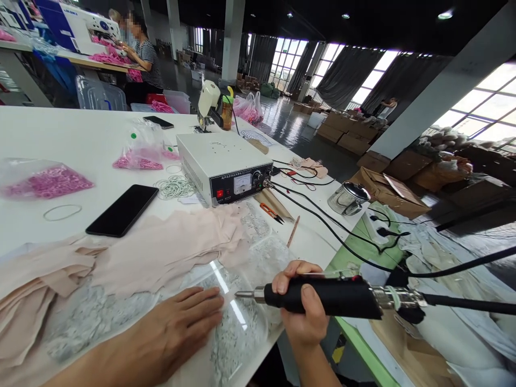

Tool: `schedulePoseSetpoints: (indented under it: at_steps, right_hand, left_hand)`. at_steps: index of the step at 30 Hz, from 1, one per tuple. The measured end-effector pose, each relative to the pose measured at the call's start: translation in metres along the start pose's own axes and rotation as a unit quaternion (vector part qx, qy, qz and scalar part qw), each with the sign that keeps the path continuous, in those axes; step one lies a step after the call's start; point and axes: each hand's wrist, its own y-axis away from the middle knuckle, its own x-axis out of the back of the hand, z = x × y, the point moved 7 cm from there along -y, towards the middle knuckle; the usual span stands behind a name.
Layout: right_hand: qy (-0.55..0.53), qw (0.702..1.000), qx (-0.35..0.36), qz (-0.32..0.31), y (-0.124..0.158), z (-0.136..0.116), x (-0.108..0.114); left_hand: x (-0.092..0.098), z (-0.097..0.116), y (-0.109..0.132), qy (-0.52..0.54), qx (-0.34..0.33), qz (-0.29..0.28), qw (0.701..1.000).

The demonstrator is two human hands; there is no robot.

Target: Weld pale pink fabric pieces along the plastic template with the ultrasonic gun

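My right hand is wrapped round the black handle of an ultrasonic cutter, its metal tip pointing left just above the tabletop. A thick cable runs from its rear to the right. My left hand lies flat, fingers stretched out, on a clear plastic sheet near the cutter's tip. Cut marks cover the surface under the sheet. Beyond my left hand lies pale pink fabric with jagged edges, and more fabric strips are heaped at the left.
A control box with a meter and cables stands mid-table. Around it are thread snips, a pencil, a phone, rubber bands, bags of pink pieces and a glass jar. A co-worker sits behind.
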Motion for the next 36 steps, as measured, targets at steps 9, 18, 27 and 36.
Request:
schedulePoseSetpoints:
  at_steps: [9, 18, 27, 36]
  right_hand:
    - [0.014, 1.0, 0.011, 0.012, -0.002, 0.001, 0.013]
    - [0.022, 1.0, 0.003, 0.001, 0.002, 0.001, 0.012]
    - [0.023, 1.0, 0.012, -0.005, -0.001, -0.003, 0.013]
    - [0.029, 0.999, -0.009, -0.036, 0.003, -0.014, 0.01]
  left_hand:
    - [0.005, 0.012, 0.025, -0.067, 0.019, -0.015, 0.997]
    - [0.0, 0.048, 0.077, -0.083, 0.137, 0.043, 0.986]
    - [-0.002, 0.051, 0.09, -0.067, 0.168, 0.04, 0.983]
    - [0.011, 0.045, 0.085, -0.093, 0.186, 0.046, 0.977]
